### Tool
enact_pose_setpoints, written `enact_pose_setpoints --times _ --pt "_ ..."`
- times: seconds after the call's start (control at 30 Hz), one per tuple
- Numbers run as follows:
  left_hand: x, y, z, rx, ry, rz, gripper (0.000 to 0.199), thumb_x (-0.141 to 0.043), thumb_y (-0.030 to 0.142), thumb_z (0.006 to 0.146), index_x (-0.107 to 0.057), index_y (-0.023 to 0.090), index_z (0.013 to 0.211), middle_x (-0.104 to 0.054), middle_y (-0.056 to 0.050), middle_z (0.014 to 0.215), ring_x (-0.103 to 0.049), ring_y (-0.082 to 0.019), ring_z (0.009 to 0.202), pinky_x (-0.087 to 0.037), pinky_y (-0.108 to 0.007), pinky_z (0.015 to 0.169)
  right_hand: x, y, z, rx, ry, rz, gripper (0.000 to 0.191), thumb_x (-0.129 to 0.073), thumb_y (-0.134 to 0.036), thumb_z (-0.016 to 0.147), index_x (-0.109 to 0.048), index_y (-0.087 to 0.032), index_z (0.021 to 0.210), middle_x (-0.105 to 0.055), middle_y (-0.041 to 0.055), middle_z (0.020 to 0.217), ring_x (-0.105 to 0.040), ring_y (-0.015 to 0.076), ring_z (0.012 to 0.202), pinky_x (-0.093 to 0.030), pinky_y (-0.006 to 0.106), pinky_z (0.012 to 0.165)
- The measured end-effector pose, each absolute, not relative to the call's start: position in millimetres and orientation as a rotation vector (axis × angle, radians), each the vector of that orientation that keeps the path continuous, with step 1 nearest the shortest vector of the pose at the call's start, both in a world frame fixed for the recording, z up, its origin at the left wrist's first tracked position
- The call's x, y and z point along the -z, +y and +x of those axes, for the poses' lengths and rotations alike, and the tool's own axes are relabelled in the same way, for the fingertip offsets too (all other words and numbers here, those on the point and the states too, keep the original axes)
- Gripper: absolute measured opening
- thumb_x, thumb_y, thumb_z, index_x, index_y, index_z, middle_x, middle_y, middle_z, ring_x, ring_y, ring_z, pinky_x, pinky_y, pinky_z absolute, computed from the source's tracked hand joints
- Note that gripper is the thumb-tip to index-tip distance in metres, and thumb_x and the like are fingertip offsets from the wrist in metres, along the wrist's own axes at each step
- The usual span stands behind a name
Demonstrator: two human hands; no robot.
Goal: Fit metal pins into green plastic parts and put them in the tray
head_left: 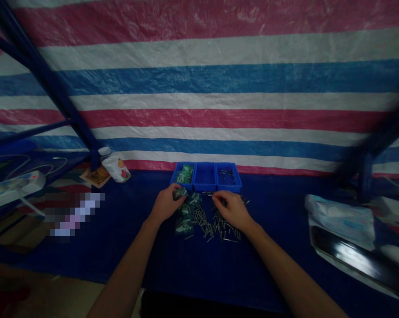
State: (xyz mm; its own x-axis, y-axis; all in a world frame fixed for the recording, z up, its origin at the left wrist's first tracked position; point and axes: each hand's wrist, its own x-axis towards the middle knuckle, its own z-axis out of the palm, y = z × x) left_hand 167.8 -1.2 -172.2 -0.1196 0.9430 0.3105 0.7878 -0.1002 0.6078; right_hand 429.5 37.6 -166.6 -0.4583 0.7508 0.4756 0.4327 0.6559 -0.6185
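My left hand [166,204] is closed on a small green packet [179,193], just in front of the left blue bin [173,177]. Below it lie several more green packets [184,226] on the blue table. My right hand [231,206] has its fingertips pressed together over a loose pile of metal screws [208,224]; what they pinch is too small to make out. Green packets fill part of the left bin. The middle bin [205,174] shows a bare blue bottom, and a few small metal pieces lie in the right bin [228,177].
A white bottle [117,167] stands at the back left beside a brown packet [98,176]. A power strip [17,187] with cables lies at far left. On the right are a black phone [355,256] and a pale plastic pack [341,221]. Striped sheeting hangs behind.
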Motion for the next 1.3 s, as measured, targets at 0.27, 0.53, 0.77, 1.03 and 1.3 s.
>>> enact_pose_setpoints --times 0.27,0.53,0.77,1.03,1.3 --pt "162.3 -9.5 203.2 -1.17 1.419 2.239 0.022 -0.052 0.028 0.095 -0.065 0.02 0.111 -0.069 -0.008 0.104 -0.065 -0.021 0.099 -0.05 -0.037 0.091 166.2 29.7 422.7 -0.632 -2.172 -0.798 0.046 -0.068 -0.04 0.087 -0.06 -0.022 0.128 -0.07 0.0072 0.107 -0.065 0.0181 0.088 -0.052 0.036 0.082" --pt "167.0 -16.3 221.0 -1.236 1.517 2.124 0.038 -0.062 0.027 0.088 -0.057 0.021 0.125 -0.071 -0.007 0.105 -0.067 -0.02 0.094 -0.052 -0.033 0.085 163.6 29.9 420.2 -0.556 -2.171 -0.784 0.017 -0.063 -0.035 0.092 -0.069 -0.021 0.086 -0.067 0.002 0.076 -0.061 0.0149 0.073 -0.046 0.029 0.071" --pt "158.7 -14.3 220.9 -1.293 1.497 2.002 0.025 -0.057 0.034 0.091 -0.073 0.02 0.105 -0.067 -0.001 0.073 -0.059 -0.014 0.061 -0.046 -0.025 0.059 159.5 28.0 424.1 -0.81 -1.948 -0.871 0.022 -0.058 -0.029 0.088 -0.07 -0.02 0.104 -0.067 -0.0003 0.067 -0.061 0.0134 0.059 -0.045 0.026 0.058" --pt "160.1 -15.4 223.3 -1.362 1.294 1.636 0.028 -0.058 0.031 0.086 -0.077 0.019 0.103 -0.074 -0.004 0.077 -0.065 -0.018 0.066 -0.048 -0.027 0.06 163.5 29.2 426.3 -1.14 -1.814 -0.724 0.033 -0.049 -0.024 0.089 -0.071 -0.021 0.113 -0.073 0.0024 0.076 -0.067 0.0162 0.07 -0.052 0.032 0.069" --pt "161.4 -14.9 225.9 -1.328 1.315 1.649 0.021 -0.069 0.033 0.08 -0.073 0.017 0.092 -0.075 -0.006 0.083 -0.068 -0.019 0.072 -0.051 -0.029 0.066 172.1 31.4 415.6 -1.17 -1.74 -0.798 0.029 -0.069 -0.033 0.082 -0.067 -0.022 0.108 -0.066 0.0001 0.075 -0.056 0.0124 0.061 -0.047 0.028 0.058"
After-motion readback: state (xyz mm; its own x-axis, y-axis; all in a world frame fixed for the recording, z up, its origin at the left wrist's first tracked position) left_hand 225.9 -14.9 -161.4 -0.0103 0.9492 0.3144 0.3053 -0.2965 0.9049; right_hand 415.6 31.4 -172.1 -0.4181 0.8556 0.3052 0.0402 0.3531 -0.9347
